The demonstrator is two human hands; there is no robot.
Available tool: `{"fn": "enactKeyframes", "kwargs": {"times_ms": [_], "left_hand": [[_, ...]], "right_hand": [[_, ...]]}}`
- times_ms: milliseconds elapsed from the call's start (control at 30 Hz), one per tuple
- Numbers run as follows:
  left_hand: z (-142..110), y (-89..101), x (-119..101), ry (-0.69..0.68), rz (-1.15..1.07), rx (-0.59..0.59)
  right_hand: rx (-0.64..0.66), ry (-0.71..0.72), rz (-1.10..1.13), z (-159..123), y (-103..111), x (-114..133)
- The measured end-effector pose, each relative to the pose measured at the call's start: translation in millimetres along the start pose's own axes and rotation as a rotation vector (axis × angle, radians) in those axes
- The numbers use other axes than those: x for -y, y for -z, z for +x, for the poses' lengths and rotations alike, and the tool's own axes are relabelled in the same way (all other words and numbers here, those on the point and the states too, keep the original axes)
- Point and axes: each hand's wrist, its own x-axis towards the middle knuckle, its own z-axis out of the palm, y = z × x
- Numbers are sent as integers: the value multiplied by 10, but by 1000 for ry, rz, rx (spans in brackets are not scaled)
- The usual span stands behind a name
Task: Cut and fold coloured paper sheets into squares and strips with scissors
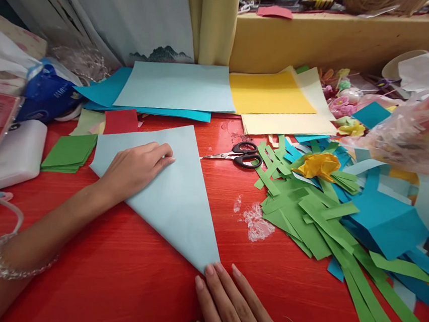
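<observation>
A light blue sheet of paper (173,197) lies on the red table, folded over on a slant into a pointed shape. My left hand (138,166) rests on its upper part, fingers curled in and pressing on the paper, with nothing visible in them. At the sheet's lower point, my right hand (236,307) lies flat with fingers stretched out, its fingertips touching the corner. Black-handled scissors (241,155) lie just right of the sheet, blades towards it. To the left is a small stack of green paper squares (69,152).
Green paper strips (307,220) and blue scraps (387,218) are heaped at right, with a crumpled yellow piece (318,166) on top. Light blue (176,86) and yellow sheets (270,93) lie at the back. A white device (14,154) and a blue packet (48,92) stand left.
</observation>
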Motion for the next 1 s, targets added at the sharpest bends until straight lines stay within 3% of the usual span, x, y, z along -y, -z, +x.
{"fn": "enactKeyframes", "kwargs": {"times_ms": [600, 833, 1000], "left_hand": [[-14, 11, -18, -15, 48, -1], [-33, 15, -65, -26, 103, -14], [-35, 37, -112, -42, 232, -22]], "right_hand": [[-68, -67, -7, -45, 47, 55], [-99, -202, 60, -62, 30, 162], [-266, -376, 39, 17, -11, 297]]}}
